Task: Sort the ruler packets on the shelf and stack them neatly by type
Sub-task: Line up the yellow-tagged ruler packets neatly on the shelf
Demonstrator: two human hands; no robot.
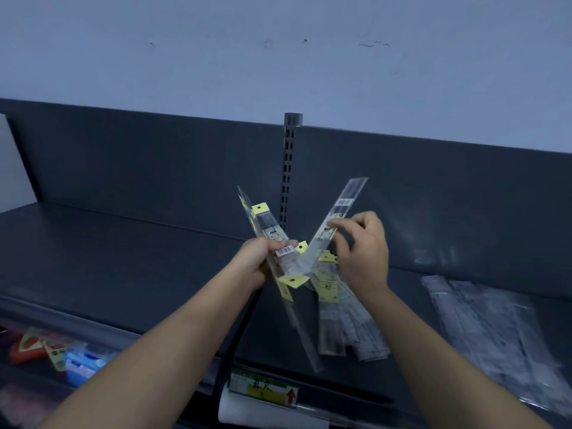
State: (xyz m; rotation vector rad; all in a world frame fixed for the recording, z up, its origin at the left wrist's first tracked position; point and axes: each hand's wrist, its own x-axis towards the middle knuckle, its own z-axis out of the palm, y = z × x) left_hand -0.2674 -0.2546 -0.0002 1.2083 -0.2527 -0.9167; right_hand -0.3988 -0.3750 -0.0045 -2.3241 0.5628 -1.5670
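dark grey shelf, pale blue wall behind.

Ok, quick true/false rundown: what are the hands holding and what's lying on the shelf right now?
1. The left hand grips a bundle of ruler packets with yellow tags. True.
2. The right hand is empty. False: it pinches a single packet that tilts up to the right.
3. A loose pile of packets lies on the shelf below the right hand. True.
4. The clear packets at far right stand upright against the back panel. False: they lie flat on the shelf.
5. The price label on the shelf edge shows a red arrow. True.
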